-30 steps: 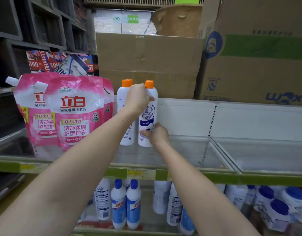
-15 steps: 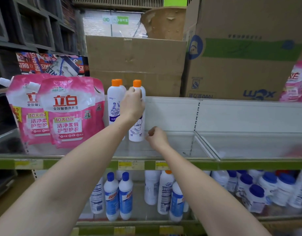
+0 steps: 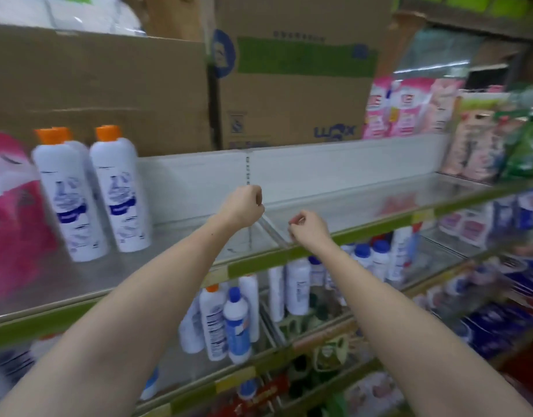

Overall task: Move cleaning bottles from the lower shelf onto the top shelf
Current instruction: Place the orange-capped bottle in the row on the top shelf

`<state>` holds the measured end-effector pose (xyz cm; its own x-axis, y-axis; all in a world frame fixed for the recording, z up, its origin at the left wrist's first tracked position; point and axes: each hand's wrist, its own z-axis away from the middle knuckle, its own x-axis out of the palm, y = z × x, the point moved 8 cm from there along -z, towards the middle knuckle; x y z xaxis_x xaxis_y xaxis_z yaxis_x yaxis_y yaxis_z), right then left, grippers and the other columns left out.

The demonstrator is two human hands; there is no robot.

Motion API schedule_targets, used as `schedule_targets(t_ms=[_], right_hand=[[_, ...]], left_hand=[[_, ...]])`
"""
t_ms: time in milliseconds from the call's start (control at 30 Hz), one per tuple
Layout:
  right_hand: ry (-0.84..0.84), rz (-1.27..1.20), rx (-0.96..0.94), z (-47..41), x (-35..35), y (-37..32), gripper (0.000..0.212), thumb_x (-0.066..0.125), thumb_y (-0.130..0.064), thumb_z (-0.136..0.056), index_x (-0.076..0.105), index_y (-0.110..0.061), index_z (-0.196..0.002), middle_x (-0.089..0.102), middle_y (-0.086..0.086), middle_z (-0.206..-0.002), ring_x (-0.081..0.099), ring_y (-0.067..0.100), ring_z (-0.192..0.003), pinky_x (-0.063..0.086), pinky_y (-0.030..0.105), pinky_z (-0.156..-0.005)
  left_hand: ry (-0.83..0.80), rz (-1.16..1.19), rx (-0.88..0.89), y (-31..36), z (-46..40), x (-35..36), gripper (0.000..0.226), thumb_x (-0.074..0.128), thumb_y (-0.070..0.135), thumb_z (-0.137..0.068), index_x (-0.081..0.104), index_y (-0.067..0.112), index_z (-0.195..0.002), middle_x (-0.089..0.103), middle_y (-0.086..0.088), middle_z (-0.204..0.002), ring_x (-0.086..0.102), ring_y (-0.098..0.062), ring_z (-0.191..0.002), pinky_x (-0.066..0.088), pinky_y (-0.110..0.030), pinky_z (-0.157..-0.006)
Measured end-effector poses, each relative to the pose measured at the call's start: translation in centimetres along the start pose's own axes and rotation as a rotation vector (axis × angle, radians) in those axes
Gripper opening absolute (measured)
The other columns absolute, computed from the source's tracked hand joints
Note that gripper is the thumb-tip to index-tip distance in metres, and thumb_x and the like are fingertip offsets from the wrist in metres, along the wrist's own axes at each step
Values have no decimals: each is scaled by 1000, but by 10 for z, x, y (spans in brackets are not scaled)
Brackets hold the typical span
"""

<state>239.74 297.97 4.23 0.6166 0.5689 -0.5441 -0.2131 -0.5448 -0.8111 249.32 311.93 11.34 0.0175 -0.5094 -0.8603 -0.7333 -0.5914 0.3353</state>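
**Hands empty over the top shelf, orange-capped bottles standing to the left**

Fingers of the left hand curl inward into a loose fist with nothing between them; the hand hangs above the top shelf, close to a clear divider. The right hand has its fingers curled too, thumb meeting the fingertips, and holds nothing; it sits just above the green front rail of the same shelf. Both bare forearms reach in from the bottom edge of the view.

Well to the left of the hands, the orange-capped bottles stand upright on the top shelf, side by side, with a further one partly hidden behind the leftmost. Their white bodies carry blue printing that is too blurred to read. A pink pouch stands beside them at the left edge.

Behind the shelf's white back panel stand cardboard boxes; the right one bears a green band and blue letters reading "wox". Pink packets farther right show red lettering that cannot be made out.

On the lower shelf, white bottles with blue caps crowd together, one orange cap among them; small black print on one label is unreadable. Yellow price tags on the rail are blank at this blur.
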Motion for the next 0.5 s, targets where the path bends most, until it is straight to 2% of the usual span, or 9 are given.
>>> schedule_targets(t_ms=[67, 133, 200, 267, 333, 433, 500], right_hand=[[41, -29, 35, 0, -32, 27, 13, 62, -9, -84, 62, -20, -79, 74, 12, -90, 70, 31, -94, 55, 40, -89], [48, 55, 37, 2, -59, 52, 6, 63, -11, -86, 66, -16, -86, 73, 12, -93, 68, 31, -96, 51, 33, -82], [41, 135, 75, 3, -84, 82, 11, 63, -13, -88, 69, -8, -96, 72, 14, -100, 65, 31, -98, 46, 31, -78], [22, 183, 139, 4, -106, 120, 7, 62, -13, -88, 67, -10, -91, 72, 15, -102, 64, 32, -100, 47, 34, -78], [16, 215, 196, 4, -128, 156, 6, 61, -12, -88, 63, -13, -82, 72, 18, -101, 65, 35, -100, 48, 35, -76], [-21, 267, 244, 2, -163, 204, 10, 61, -13, -87, 69, -8, -91, 72, 17, -102, 65, 33, -101, 46, 30, -76], [-46, 267, 274, 0, -185, 233, 7, 61, -13, -87, 67, -9, -88, 71, 15, -102, 65, 32, -101, 47, 30, -77]], left_hand=[[-53, 22, 67, 37, -12, 28, 4, 58, 12, -89, 59, 11, -85, 66, -12, -91, 60, -32, -88, 46, -34, -73], [-89, 26, 132, 77, -19, 53, 6, 60, 15, -89, 62, 11, -85, 66, -12, -91, 59, -29, -86, 47, -33, -74], [-120, 23, 200, 117, -23, 76, 8, 61, 20, -89, 64, 14, -85, 66, -8, -89, 57, -25, -83, 46, -31, -73], [-168, 23, 258, 152, -24, 100, 7, 62, 23, -86, 64, 17, -81, 65, -6, -85, 60, -26, -82, 46, -29, -69], [-229, 8, 305, 184, -23, 126, 7, 63, 19, -85, 66, 13, -83, 64, -7, -81, 61, -27, -81, 39, -27, -65], [-329, -3, 323, 220, -24, 171, 8, 62, 14, -86, 67, 8, -85, 67, -14, -86, 62, -29, -82, 37, -27, -65], [-387, -19, 325, 239, -26, 202, 7, 62, 14, -86, 66, 8, -84, 63, -9, -80, 58, -28, -77, 38, -28, -64]])
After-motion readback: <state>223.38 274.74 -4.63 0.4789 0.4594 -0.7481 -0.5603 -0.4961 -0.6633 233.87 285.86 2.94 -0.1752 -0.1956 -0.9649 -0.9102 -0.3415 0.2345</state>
